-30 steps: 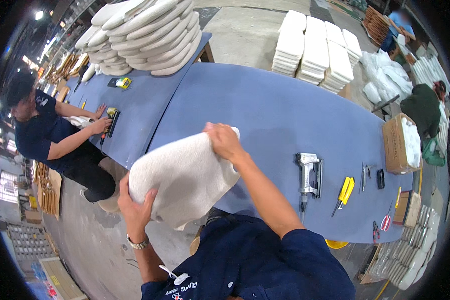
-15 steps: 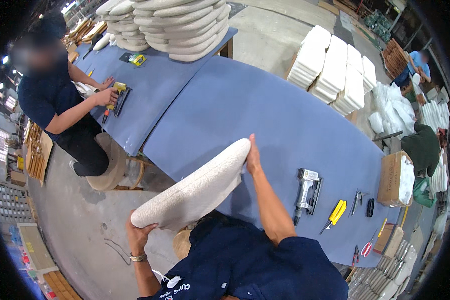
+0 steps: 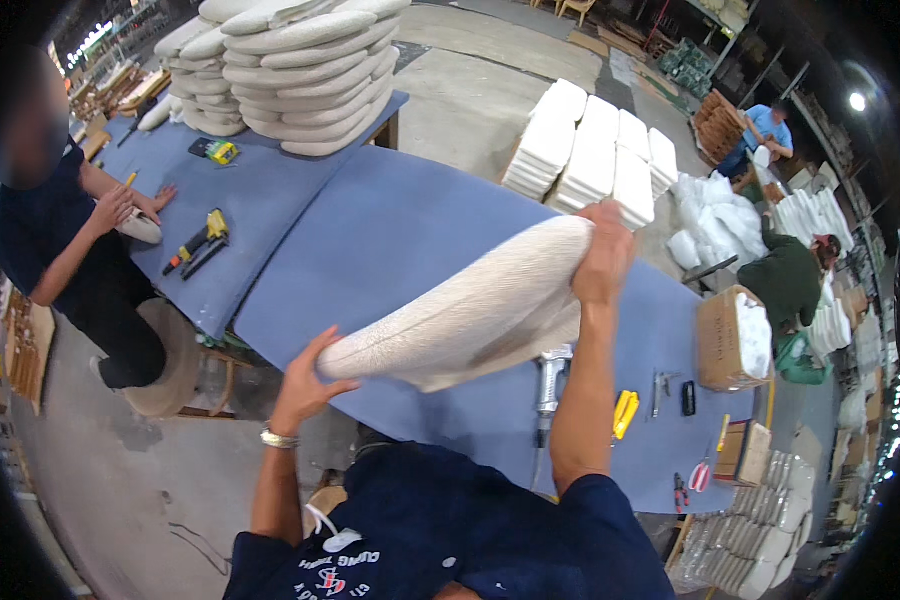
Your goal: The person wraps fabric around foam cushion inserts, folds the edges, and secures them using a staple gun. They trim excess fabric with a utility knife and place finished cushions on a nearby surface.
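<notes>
A grey workshop floor (image 3: 100, 480) bears two blue-topped tables (image 3: 390, 220). Above the nearer, you hold one pale cushion (image 3: 460, 295) (slanting, right end higher), your left hand (image 3: 308, 385) and right hand (image 3: 602, 258) clamped on opposite ends; one pair of red-handled scissors (image 3: 700, 479) lies rightward.

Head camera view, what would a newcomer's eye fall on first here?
Probably the pale padded piece at the centre, held at its left end by the left grip and at its right end by the right grip. After that, the tall pile of pale cushions at upper left, and the white stacks beyond the blue table.
</notes>
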Available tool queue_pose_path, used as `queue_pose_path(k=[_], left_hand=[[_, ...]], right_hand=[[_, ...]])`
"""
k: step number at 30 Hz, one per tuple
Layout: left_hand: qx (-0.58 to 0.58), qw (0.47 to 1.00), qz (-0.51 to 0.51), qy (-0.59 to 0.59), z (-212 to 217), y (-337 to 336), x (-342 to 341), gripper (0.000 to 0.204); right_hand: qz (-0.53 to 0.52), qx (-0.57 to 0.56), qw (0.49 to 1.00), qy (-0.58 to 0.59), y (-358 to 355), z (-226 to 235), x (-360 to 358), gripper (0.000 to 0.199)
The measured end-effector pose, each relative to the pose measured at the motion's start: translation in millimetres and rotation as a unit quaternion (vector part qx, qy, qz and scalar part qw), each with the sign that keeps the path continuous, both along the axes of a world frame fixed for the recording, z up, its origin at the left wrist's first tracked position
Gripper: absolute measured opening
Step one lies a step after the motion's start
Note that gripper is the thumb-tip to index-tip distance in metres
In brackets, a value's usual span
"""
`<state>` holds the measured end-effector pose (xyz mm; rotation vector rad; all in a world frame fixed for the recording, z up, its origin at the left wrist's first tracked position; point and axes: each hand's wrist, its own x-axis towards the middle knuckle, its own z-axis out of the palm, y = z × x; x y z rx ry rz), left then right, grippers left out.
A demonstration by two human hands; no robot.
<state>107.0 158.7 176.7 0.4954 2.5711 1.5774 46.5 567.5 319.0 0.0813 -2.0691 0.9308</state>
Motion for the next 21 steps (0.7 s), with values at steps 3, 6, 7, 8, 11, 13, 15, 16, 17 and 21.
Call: queue_pose_path(k=[3,6,7,8,11,13,15,16,17,21], left_hand=[[0.050,0.989,0.012,0.139,56.9,64.9,-13.7,0.076],[0.103,0.959,0.129,0.230,108.2,101.8,-36.7,0.052],[0.116,0.950,0.179,0.229,119.2,101.1,-41.3,0.047],[0.110,0.948,0.185,0.235,117.3,91.9,-50.5,0.045],[0.130,0.940,0.207,0.237,99.1,47.9,-74.2,0.050],[0.211,0.934,0.198,0.210,93.8,29.6,-85.2,0.057],[0.226,0.938,0.182,0.188,88.3,11.8,-93.7,0.066],[0.221,0.941,0.178,0.183,88.2,2.7,-95.6,0.069],[0.224,0.944,0.169,0.173,86.8,-0.4,-96.9,0.071],[0.237,0.947,0.179,0.122,78.6,-27.6,-104.1,0.079]], right_hand=[[-0.075,0.180,0.968,-0.157,-102.6,24.9,19.9,0.034],[0.128,0.126,0.981,-0.068,-148.2,33.3,28.5,0.022],[0.214,0.055,0.975,-0.034,-155.4,36.7,33.3,0.021],[0.299,-0.013,0.954,0.004,-160.8,41.2,36.7,0.020],[0.324,-0.109,0.938,0.060,-122.5,39.3,47.6,0.023],[0.307,-0.160,0.937,0.044,-94.3,19.1,41.8,0.032],[0.342,-0.175,0.923,-0.025,-96.6,3.6,36.1,0.040],[0.365,-0.145,0.917,-0.060,-103.2,-5.1,33.7,0.042],[0.381,-0.109,0.913,-0.099,-106.9,-12.0,34.4,0.045],[0.425,-0.086,0.890,-0.140,-145.8,-28.5,43.4,0.044]])
